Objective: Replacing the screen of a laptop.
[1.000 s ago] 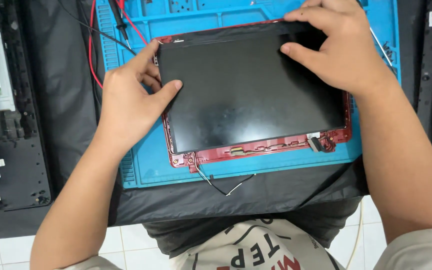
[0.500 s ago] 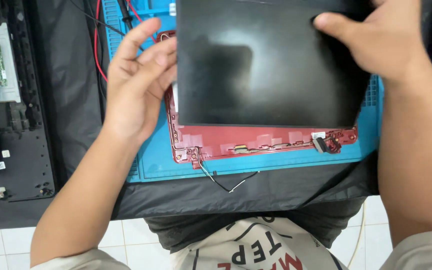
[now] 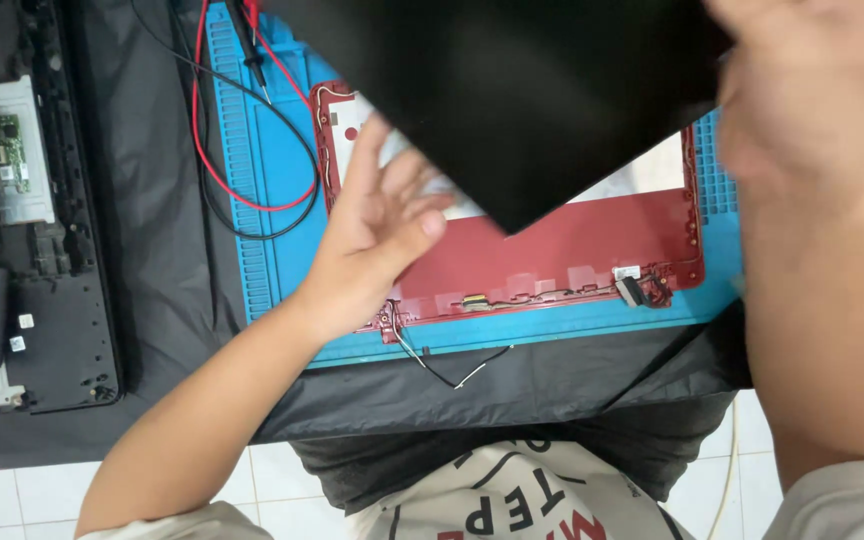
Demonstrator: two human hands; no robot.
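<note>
I see my right hand (image 3: pixel 802 100) gripping the black screen panel (image 3: pixel 522 90), tilted up at twelve o'clock above the red lid shell (image 3: pixel 572 250). My left hand (image 3: pixel 377 235) is open, fingers spread under the panel's lower corner, over the blue mat (image 3: pixel 252 180).

You hold a flat black screen panel (image 3: pixel 522 90) tilted up in the air. Under it lies the red laptop lid (image 3: pixel 572 250), open and flat on the blue mat.
</note>
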